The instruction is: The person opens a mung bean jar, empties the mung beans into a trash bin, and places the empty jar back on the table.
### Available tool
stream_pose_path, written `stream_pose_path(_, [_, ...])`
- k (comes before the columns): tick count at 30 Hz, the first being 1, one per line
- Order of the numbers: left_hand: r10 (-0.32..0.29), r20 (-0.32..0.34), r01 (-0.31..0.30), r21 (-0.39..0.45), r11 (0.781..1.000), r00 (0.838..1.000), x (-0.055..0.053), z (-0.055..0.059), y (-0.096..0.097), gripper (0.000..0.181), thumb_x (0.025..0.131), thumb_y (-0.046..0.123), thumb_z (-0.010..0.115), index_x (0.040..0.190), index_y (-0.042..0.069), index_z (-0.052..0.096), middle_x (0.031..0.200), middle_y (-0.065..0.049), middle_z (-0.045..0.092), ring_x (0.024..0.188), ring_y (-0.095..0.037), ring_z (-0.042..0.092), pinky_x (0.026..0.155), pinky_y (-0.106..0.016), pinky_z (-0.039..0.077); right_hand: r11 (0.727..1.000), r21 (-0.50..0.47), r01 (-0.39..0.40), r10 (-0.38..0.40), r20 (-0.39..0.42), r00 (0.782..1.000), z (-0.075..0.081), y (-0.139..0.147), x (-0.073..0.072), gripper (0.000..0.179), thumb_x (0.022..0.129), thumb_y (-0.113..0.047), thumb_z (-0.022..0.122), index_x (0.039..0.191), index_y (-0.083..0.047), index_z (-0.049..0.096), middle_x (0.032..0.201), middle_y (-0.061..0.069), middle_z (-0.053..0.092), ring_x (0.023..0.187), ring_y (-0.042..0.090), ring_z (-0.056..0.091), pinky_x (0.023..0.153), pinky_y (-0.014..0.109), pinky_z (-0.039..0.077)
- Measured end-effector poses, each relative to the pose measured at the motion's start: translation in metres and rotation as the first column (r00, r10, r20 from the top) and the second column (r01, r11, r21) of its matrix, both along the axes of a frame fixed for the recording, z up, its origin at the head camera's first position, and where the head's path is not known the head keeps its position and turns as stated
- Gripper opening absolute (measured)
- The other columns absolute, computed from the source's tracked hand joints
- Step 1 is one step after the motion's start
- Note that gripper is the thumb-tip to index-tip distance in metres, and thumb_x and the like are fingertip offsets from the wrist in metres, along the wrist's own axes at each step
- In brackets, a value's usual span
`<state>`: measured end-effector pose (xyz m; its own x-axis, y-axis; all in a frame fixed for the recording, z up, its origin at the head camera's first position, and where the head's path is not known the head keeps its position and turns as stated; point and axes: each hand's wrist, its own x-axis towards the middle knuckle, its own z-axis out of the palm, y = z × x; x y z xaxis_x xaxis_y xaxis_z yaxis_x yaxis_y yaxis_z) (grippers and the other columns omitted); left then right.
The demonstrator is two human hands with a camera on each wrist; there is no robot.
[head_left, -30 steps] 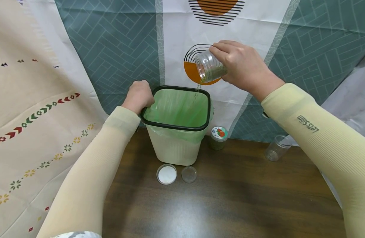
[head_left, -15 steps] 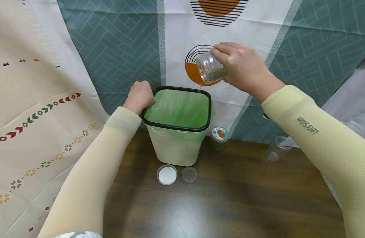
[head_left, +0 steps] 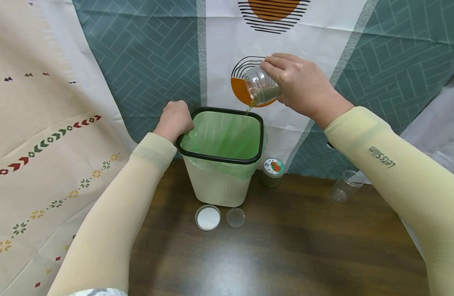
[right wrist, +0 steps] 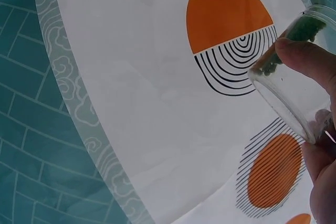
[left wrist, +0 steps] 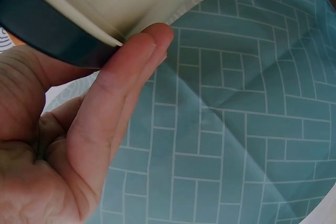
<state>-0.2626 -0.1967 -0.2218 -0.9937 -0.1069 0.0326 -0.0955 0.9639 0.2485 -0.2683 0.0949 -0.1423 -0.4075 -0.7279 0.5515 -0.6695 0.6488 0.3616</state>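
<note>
My left hand (head_left: 175,120) grips the left side of a black rim (head_left: 222,159) on a cream trash bin (head_left: 217,187); in the left wrist view its fingers (left wrist: 113,90) bend over that rim. A green liner (head_left: 219,135) fills the bin and folds over its edge. Above the bin's right side, my right hand (head_left: 302,84) holds a clear jar (head_left: 261,84) tilted mouth-down to the left. Small green grains lie along its lower wall, and some fall from the mouth toward the bin. The right wrist view shows the jar (right wrist: 294,87) within the fingers and thumb.
A lidded jar (head_left: 273,172) with a picture label stands right of the bin. A clear jar (head_left: 346,187) stands farther right, by the cloth. A white-lined lid (head_left: 208,218) and a clear disc (head_left: 236,218) lie before the bin. Patterned cloth (head_left: 156,53) hangs behind.
Grains fall from the jar in the earlier frames and now, the stream thinning half a second ago and thickening again. Both hands stay almost where they were.
</note>
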Motion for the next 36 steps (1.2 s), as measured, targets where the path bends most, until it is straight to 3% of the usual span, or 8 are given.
stream_pose_path(9, [0.002, -0.006, -0.001, 0.011, 1.0, 1.0, 0.0007, -0.0004, -0.0006, 0.009, 0.076, 0.004, 0.05, 0.069, 0.009, 0.047, 0.077, -0.011, 0.043, 0.063, -0.022, 0.039, 0.044, -0.028, 0.034, 1.0, 0.014, 0.018, -0.018, 0.008, 1.0, 0.0028, -0.0024, 0.0042, 0.07, 0.068, 0.003, 0.077, 0.132, -0.005, 0.051, 0.132, 0.015, 0.055, 0.126, 0.032, 0.048, 0.099, 0.048, 0.043])
stream_pose_path(19, [-0.003, -0.006, 0.004, 0.013, 1.0, 1.0, 0.0016, -0.0002, -0.0003, 0.017, 0.076, 0.003, 0.049, 0.063, 0.011, 0.043, 0.073, -0.009, 0.04, 0.062, -0.022, 0.037, 0.043, -0.028, 0.033, 0.999, 0.044, 0.015, -0.015, -0.005, 1.0, 0.0051, -0.0058, 0.005, 0.068, 0.071, 0.006, 0.073, 0.134, -0.004, 0.05, 0.134, 0.016, 0.053, 0.127, 0.031, 0.047, 0.1, 0.046, 0.043])
stream_pose_path(36, [0.002, -0.022, -0.002, 0.023, 1.0, 1.0, 0.0016, -0.0004, 0.002, 0.017, 0.075, 0.002, 0.05, 0.062, 0.011, 0.042, 0.066, -0.006, 0.035, 0.053, -0.019, 0.036, 0.039, -0.026, 0.033, 0.998, 0.065, -0.011, 0.013, -0.026, 1.0, 0.005, -0.0058, 0.0051, 0.065, 0.073, 0.008, 0.071, 0.133, -0.004, 0.05, 0.135, 0.014, 0.053, 0.129, 0.029, 0.046, 0.098, 0.047, 0.044])
